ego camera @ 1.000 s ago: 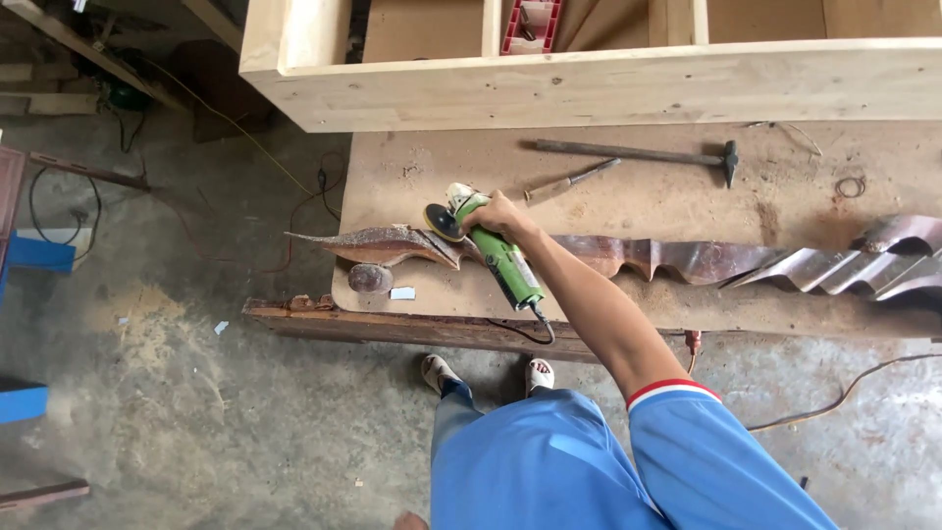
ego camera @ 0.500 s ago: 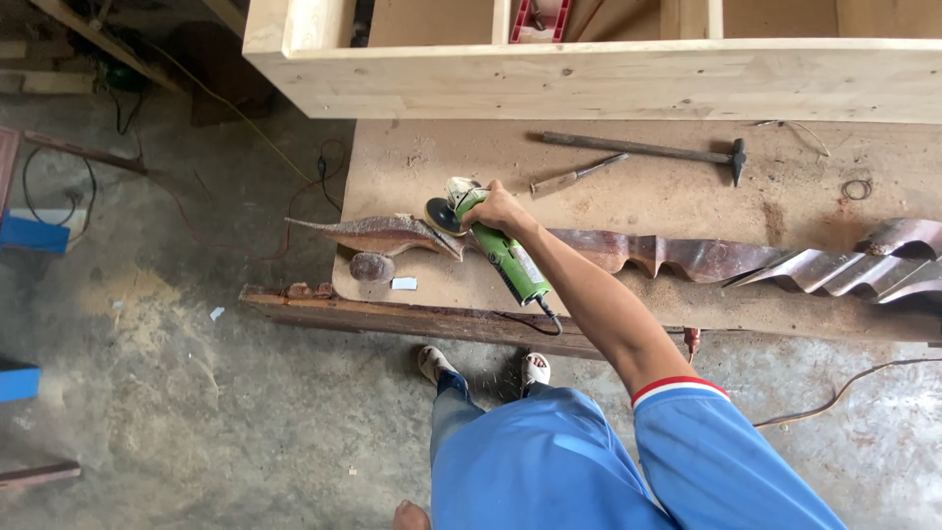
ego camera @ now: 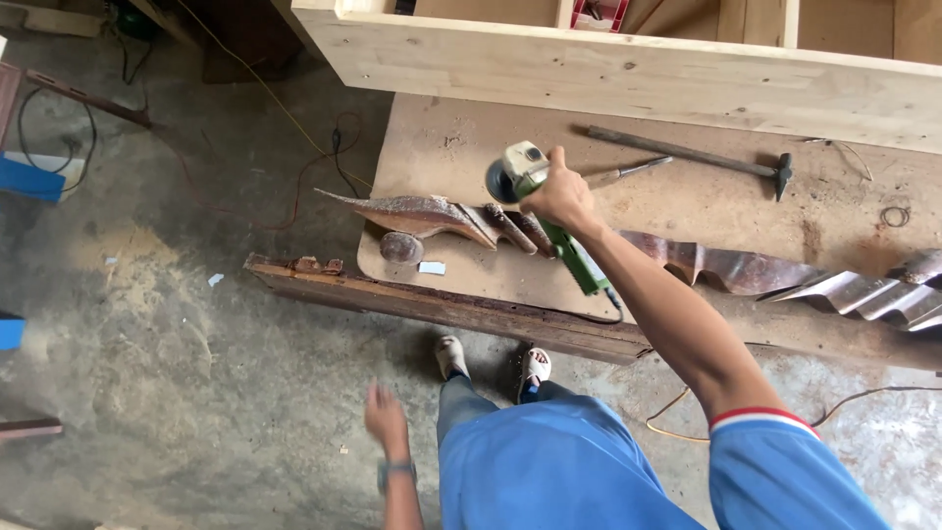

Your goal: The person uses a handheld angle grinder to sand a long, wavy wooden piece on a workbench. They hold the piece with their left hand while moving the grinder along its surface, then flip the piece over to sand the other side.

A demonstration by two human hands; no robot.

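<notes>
1. While your right hand [ego camera: 559, 196] wraps closed round the green angle grinder [ego camera: 549, 211], its disc sits raised just above the carved dark wood piece [ego camera: 442, 216] lying along the workbench [ego camera: 687, 201], keeping the wheel off the wood.
2. Your left hand [ego camera: 386, 417] hangs empty, fingers loosely open, low beside your leg.
3. Beyond the grinder lie a hammer [ego camera: 697, 157] and chisel [ego camera: 613, 175]; its cord [ego camera: 589, 316] trails over the bench edge.

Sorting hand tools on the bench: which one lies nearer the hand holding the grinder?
The small wooden-handled chisel, just beside the right hand; the long dark hammer lies farther back.
</notes>
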